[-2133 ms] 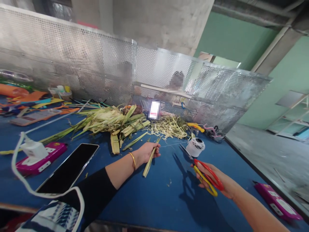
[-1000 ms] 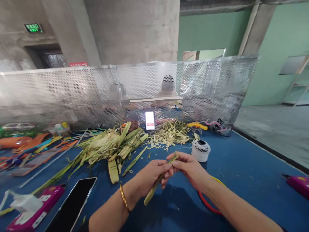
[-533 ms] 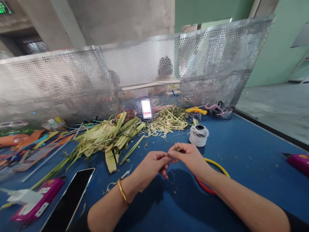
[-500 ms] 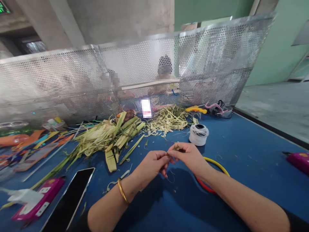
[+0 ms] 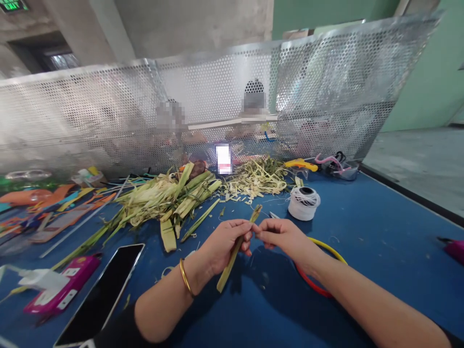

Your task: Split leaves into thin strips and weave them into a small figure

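Note:
My left hand (image 5: 232,244) is closed around a flat green-brown strip of plant stalk (image 5: 227,275). The strip slants, its frayed end above the fingers and its cut end below the palm. My right hand (image 5: 277,233) is pinched, its fingertips meeting those of the left beside the strip; what it pinches is too small to make out. Just beyond the right knuckles shows a silver pointed tip (image 5: 274,215). Under the right forearm lies a yellow and red loop (image 5: 331,250), partly hidden. A spool of white thread (image 5: 303,205) stands beyond the right hand.
Leaf strips (image 5: 155,198) and shredded plant scraps (image 5: 261,179) lie at the back, before a perforated metal screen (image 5: 217,82). A phone (image 5: 105,290) and magenta power strip (image 5: 68,280) are at left. A yellow-handled tool (image 5: 300,165) lies back right. People sit behind the screen.
The plant strip now shows lengthwise in my left hand; before, only a small brownish bit showed at the fingertips. My right fingers have lowered slightly. The view has shifted a little.

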